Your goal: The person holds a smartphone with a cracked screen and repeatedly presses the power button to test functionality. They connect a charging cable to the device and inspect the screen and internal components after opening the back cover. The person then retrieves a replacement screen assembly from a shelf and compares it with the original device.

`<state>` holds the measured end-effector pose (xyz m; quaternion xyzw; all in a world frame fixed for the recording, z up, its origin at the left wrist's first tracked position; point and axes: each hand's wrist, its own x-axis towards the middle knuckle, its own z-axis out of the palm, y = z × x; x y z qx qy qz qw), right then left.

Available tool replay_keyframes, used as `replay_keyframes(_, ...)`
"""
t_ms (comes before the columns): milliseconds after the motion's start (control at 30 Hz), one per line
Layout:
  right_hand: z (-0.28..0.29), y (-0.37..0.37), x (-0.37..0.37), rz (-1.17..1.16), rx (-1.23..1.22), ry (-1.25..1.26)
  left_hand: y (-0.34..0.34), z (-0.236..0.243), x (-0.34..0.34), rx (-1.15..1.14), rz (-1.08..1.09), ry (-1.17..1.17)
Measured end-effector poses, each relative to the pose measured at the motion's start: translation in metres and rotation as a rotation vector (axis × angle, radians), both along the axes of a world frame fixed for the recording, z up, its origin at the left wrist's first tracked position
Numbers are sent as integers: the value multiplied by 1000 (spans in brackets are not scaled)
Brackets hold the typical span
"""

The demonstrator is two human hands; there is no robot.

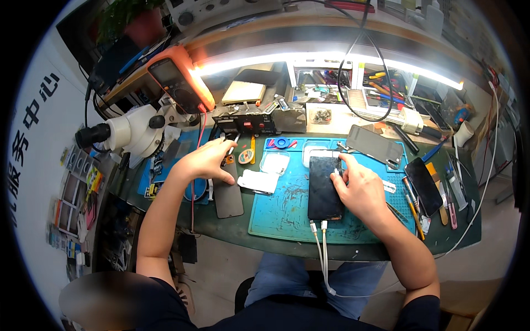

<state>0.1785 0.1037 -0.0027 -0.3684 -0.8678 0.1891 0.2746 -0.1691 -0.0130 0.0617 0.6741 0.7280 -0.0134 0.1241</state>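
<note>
A black smartphone (pixel 324 190) lies screen up on the blue work mat (pixel 279 212), two white cable plugs at its lower edge. My right hand (pixel 358 185) is closed at the phone's upper right side, its index finger by the top corner. Something small and white shows at its fingertips, too small to name. Farther left, my left hand (pixel 207 161) is spread, thumb apart from the fingers, over a dark grey phone-sized panel (pixel 228 199). A thin white stick (pixel 234 144) shows beside its fingertips; whether they touch it I cannot tell.
Left stand a microscope (pixel 124 132) and an orange multimeter (pixel 179 80). Clear plastic trays (pixel 274 163) and a white packet (pixel 258 181) sit mid-bench. On the right lie a grey phone back (pixel 375 147), another black phone (pixel 423 186) and several hand tools. White cables (pixel 324 259) hang over the front edge.
</note>
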Motion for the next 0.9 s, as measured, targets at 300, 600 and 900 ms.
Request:
replay_keyframes(300,4,1,1,-60,121,105,-26,111,-6,-212,254,-617)
replay_keyframes(600,20,2,0,386,-347,504,-14,48,66,281,223,-1513)
replay_keyframes(900,12,16,0,284,-865,774,38,-31,156,183,182,-1688)
